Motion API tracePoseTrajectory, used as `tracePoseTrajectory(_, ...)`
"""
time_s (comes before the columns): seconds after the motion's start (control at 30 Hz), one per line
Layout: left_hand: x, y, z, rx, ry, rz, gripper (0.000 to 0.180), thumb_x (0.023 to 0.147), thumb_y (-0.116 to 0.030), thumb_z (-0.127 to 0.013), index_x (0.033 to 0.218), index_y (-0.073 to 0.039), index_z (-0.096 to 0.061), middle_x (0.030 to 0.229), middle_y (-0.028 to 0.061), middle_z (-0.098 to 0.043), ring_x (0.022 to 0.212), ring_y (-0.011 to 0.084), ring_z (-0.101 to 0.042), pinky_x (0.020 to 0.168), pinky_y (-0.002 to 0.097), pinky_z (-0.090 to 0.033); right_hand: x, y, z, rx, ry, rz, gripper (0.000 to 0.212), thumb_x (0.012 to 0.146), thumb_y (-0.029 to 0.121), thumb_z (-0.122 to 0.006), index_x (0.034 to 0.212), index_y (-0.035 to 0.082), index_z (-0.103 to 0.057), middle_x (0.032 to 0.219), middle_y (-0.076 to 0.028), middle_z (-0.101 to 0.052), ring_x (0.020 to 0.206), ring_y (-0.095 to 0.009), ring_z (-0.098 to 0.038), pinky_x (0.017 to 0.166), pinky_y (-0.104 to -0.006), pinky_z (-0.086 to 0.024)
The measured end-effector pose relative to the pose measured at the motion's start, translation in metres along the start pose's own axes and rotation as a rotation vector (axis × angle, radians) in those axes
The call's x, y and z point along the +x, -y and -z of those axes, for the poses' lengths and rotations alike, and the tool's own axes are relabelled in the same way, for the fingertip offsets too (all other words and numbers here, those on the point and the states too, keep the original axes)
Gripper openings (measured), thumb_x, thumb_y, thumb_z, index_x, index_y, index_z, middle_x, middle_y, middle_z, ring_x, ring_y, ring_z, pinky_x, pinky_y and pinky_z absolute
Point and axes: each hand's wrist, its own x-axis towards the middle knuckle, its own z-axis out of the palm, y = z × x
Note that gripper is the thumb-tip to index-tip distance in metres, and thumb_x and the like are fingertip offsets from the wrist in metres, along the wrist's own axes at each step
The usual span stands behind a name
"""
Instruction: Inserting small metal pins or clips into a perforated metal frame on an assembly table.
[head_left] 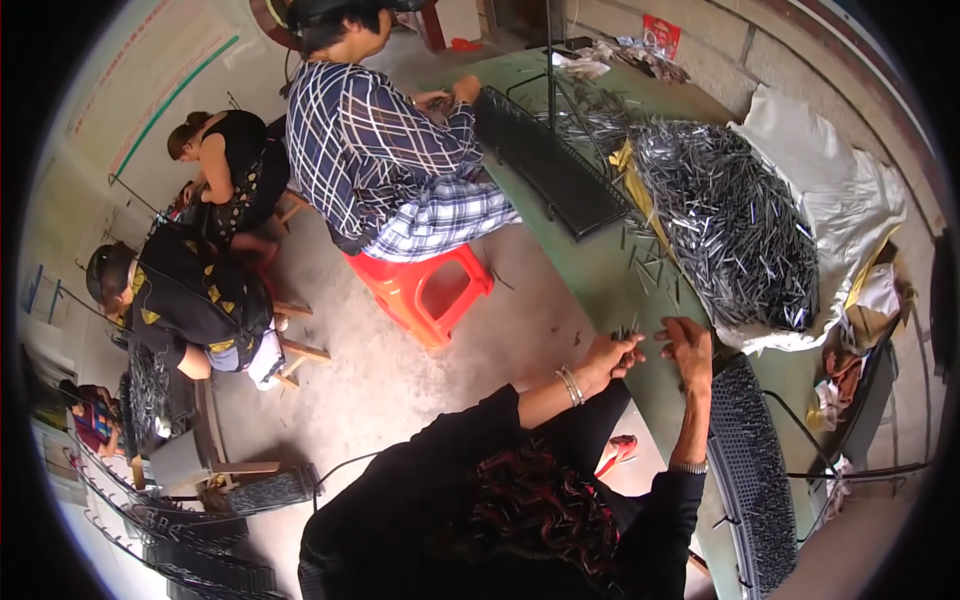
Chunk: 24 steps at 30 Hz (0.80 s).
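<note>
My left hand (610, 360), a bracelet at its wrist, is closed around a small bunch of thin dark sticks (625, 333) whose ends poke up past the fingers. Close by on its right, my right hand (690, 350) has its fingers bent and apart; no piece shows clearly between them. Both hands are over the green table (640, 375). Loose sticks (650, 268) of the same kind lie scattered on it just beyond my hands. A big heap of shiny dark sticks (730, 220) fills an opened white sack (850, 200) at the far right.
Right of my right forearm stands a long black perforated rack (750, 460) densely filled with upright pieces. A similar black tray (550, 165) lies farther along the table, before a person on a red stool (425, 295). More people sit working at the left. Black racks (195, 540) stand lower left.
</note>
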Motion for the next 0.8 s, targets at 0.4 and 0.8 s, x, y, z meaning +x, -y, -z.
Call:
tracePoseTrajectory(0.4,0.001,0.002,0.029,0.066,-0.150,0.024,0.021,0.088,-0.028,-0.060,0.101,-0.011,-0.063,0.074,0.0015,-0.058,0.052,0.0039,-0.040,0.040,0.0183,-0.026,0.001,-0.023,-0.007,0.010,0.016,-0.040,0.028,0.089,0.024,-0.055,0.098,-0.002,-0.064,0.074,-0.008,-0.067,0.049,-0.008,-0.053,0.045,-0.0228,-0.040)
tracePoseTrajectory(0.8,0.028,0.022,0.032,0.043,-0.223,0.015,0.012,0.093,-0.023,-0.047,0.096,-0.013,-0.054,0.072,0.0036,-0.065,0.052,0.0067,-0.048,0.041,0.0196,-0.030,0.053,-0.041,-0.029,-0.228,0.212,0.039,0.022,0.089,0.021,-0.055,0.093,0.000,-0.061,0.071,-0.010,-0.064,0.061,-0.018,-0.065,0.053,-0.0254,-0.049)
